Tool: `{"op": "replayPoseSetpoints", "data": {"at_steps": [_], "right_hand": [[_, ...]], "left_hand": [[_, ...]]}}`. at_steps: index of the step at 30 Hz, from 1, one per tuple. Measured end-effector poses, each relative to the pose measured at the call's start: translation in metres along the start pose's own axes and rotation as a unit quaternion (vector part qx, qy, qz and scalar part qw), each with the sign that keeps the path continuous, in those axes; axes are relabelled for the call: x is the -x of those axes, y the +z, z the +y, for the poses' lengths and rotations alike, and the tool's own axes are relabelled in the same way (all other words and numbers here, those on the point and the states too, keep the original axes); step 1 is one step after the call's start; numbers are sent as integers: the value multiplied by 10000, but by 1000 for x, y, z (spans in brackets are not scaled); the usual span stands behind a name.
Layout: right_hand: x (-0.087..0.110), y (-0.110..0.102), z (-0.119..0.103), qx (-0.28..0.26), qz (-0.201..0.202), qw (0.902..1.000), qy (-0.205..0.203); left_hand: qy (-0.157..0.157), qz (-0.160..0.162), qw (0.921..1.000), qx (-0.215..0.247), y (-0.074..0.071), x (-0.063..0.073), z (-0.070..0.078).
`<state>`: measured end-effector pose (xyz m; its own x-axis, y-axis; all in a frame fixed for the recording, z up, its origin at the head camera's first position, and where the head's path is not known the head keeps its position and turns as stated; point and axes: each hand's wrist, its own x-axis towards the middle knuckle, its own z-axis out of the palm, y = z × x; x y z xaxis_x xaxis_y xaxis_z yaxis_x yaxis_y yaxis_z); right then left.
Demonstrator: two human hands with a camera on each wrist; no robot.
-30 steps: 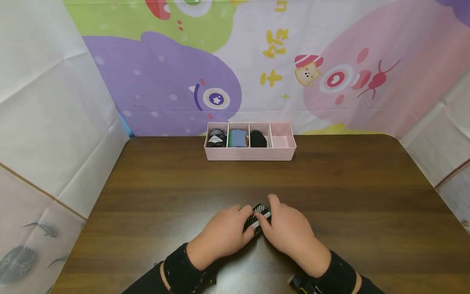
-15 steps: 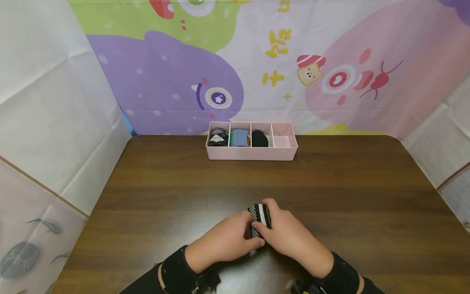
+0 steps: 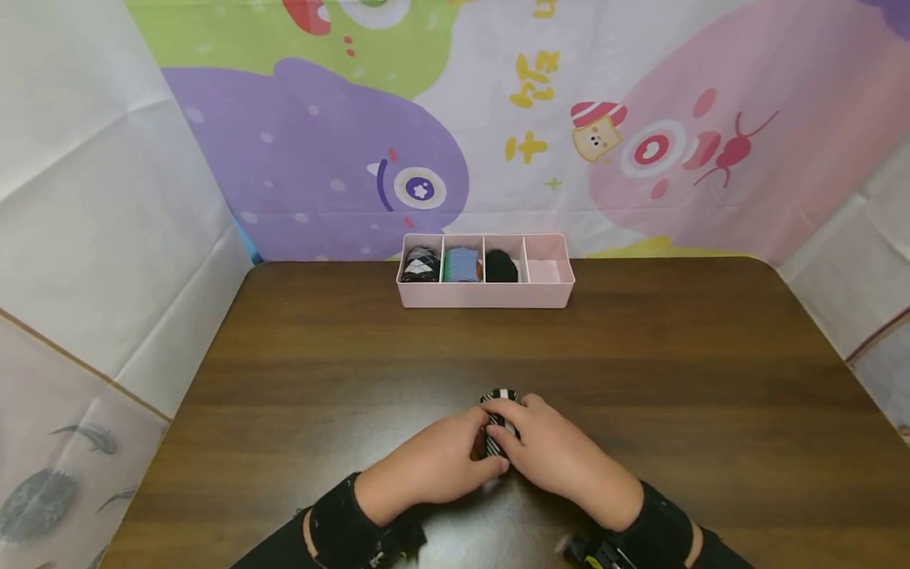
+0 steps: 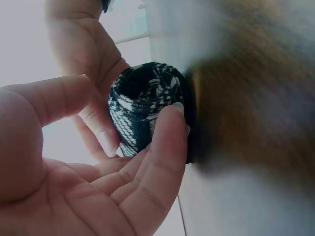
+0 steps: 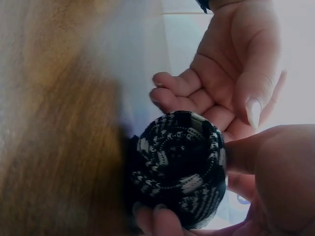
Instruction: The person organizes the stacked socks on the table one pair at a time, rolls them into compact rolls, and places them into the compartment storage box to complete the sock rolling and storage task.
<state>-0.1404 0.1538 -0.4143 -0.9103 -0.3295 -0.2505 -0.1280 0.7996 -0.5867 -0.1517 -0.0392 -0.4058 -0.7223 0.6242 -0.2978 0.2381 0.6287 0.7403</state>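
A rolled-up black and white patterned sock (image 3: pixel 501 394) stands on the wooden table, its spiral end showing in both wrist views. My right hand (image 3: pixel 550 446) grips it from the right, with fingers and thumb around the roll (image 5: pixel 174 167). From the left, my left hand (image 3: pixel 441 458) lays its fingers (image 4: pixel 165 142) along the side of the roll. The left thumb (image 4: pixel 64 96) stays off the sock in the left wrist view. In the head view, both hands partly cover the sock.
At the table's (image 3: pixel 320 340) far edge stands a pink divided box (image 3: pixel 486 296). Three compartments hold a patterned sock roll (image 3: pixel 421 266), a blue roll (image 3: pixel 462 265) and a black roll (image 3: pixel 502 268); the rightmost shows its bare floor. Behind hangs a cartoon-print cloth (image 3: pixel 526 190).
The sock has turned from slanted to upright between my hands. My right fingers have come over its far end, and my left thumb has shifted to its near side.
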Motion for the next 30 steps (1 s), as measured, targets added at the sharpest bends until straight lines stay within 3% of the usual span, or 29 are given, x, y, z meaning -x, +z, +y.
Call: {"op": "replayPoseSetpoints", "data": {"at_steps": [5,8,15,21,25,30], "right_hand": [[-3,0,-2,106,169,9998,10],[-3,1,-2,111,219,9997,-3],[-4,-1,-1,-115,186,9997,-56],[-4,-4,-1,-150,121,9998,-26],[-3,-3,-2,-168,118,9998,-29],[-1,-3,-3,-174,126,9998,-44]], "left_hand": [[-52,-9,9988,-496,-24,-6,0],[-35,260,9941,-1054,-48,-13,1],[-374,1174,9721,-1996,-123,-42,6],[-751,2031,9501,-2244,-179,-72,-11],[-1080,2248,9452,-2107,-195,-88,-28],[-1499,2231,9437,-1927,-198,-106,-40]]}}
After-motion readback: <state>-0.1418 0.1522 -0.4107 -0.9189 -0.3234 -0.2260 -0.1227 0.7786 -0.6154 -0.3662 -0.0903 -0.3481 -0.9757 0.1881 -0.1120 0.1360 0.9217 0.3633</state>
